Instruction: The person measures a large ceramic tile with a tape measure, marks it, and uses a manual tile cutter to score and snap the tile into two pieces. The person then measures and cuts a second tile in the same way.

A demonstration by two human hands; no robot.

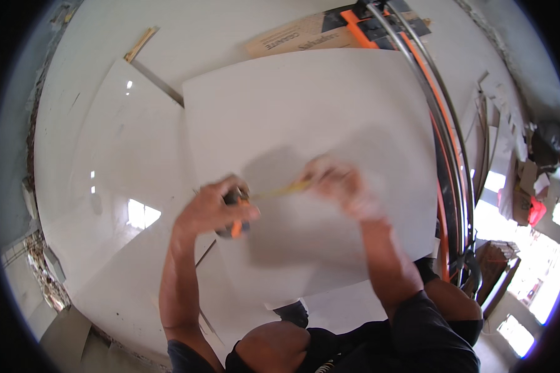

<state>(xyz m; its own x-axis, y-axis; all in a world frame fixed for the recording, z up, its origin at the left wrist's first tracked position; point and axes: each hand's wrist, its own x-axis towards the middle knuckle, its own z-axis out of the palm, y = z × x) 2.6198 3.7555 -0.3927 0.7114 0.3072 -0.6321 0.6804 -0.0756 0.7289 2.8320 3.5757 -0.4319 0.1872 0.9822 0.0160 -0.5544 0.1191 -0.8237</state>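
My left hand is closed around a tape measure with a dark and orange case. From the case a short stretch of yellow tape blade runs to the right. My right hand, smeared by motion, grips the blade's far end with its fingers. Both hands are above a large pale tile, which carries their shadows. No contact between the blade and the tile can be made out.
Along the tile's right side stands a tile cutter with metal rails and orange parts. A cardboard box lies beyond the far edge. Glossy pale slabs and a wooden strip are at left. Clutter and a red item sit far right.
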